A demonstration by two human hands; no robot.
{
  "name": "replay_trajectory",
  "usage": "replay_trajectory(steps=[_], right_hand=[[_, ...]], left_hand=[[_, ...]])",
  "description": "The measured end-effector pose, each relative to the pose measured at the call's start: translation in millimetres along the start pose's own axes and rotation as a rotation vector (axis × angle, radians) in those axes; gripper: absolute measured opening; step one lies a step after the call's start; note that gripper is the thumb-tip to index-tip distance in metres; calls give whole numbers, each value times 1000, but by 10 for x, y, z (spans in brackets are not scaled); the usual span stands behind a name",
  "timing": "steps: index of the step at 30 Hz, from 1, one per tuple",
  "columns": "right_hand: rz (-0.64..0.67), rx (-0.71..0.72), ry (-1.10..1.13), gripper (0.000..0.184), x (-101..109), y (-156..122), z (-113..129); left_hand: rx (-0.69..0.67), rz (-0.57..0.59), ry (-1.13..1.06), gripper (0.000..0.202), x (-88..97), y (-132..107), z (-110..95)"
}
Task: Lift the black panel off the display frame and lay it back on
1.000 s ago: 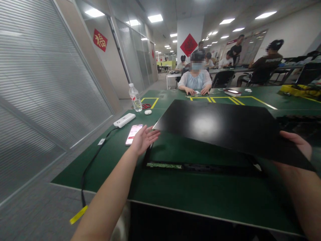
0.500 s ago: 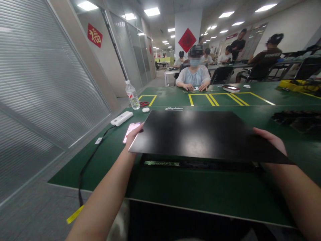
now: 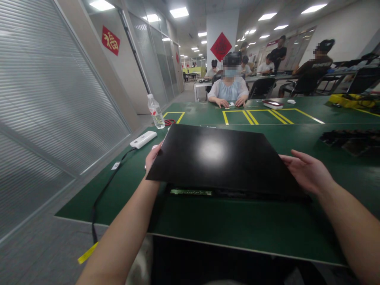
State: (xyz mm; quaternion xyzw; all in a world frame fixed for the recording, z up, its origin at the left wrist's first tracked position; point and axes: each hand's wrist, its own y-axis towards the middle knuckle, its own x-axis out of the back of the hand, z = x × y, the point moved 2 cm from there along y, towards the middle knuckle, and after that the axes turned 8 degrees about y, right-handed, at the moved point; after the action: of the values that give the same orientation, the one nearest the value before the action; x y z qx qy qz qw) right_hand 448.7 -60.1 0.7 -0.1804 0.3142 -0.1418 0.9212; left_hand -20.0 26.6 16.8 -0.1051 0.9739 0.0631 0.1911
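Note:
A thin, glossy black panel [image 3: 190, 158], like a display sheet, is held tilted above the table, with a ceiling light mirrored in it. My left hand [image 3: 152, 156] grips its left edge, the fingers partly hidden beneath. At the right edge, my right hand [image 3: 308, 170] has its thumb raised and its fingers stretched out; the fingertips meet or pass under the edge, and I cannot tell which. Below the panel lies a dark flat piece, mostly covered, with a green circuit board strip [image 3: 190, 192] along its near side.
On the green table [image 3: 237, 225] stand a water bottle [image 3: 156, 112] and a white power bank [image 3: 143, 139] with a black cable. Red-handled scissors [image 3: 170, 122] lie beside the bottle. Dark parts [image 3: 350, 140] are at right. Across the table sits a person [image 3: 228, 89], hands on the tabletop.
The black panel has shifted left and turned, its right side swinging inward. My right hand has moved left and its fingers have opened out. My left hand keeps its hold.

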Motion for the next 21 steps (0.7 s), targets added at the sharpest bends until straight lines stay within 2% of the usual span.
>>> replay_trajectory(steps=[2, 5, 8, 13, 18, 21], right_hand=[[20, 13, -31, 36, -22, -12, 26], [-36, 108, -88, 41, -67, -40, 70], [-78, 166, -131, 42, -81, -51, 78], [-77, 191, -234, 39, -31, -33, 56], [-146, 262, -319, 38, 10, -37, 81], [-163, 262, -356, 44, 1, -47, 84]], left_hand=[[10, -34, -50, 23, -30, -18, -18], [22, -33, -95, 28, -76, -30, -56], [25, -48, -70, 26, -96, -38, -87], [84, -76, -68, 24, -145, -83, -43], [86, -11, -73, 20, -152, -56, 44], [84, 54, -30, 26, -116, -7, 69]])
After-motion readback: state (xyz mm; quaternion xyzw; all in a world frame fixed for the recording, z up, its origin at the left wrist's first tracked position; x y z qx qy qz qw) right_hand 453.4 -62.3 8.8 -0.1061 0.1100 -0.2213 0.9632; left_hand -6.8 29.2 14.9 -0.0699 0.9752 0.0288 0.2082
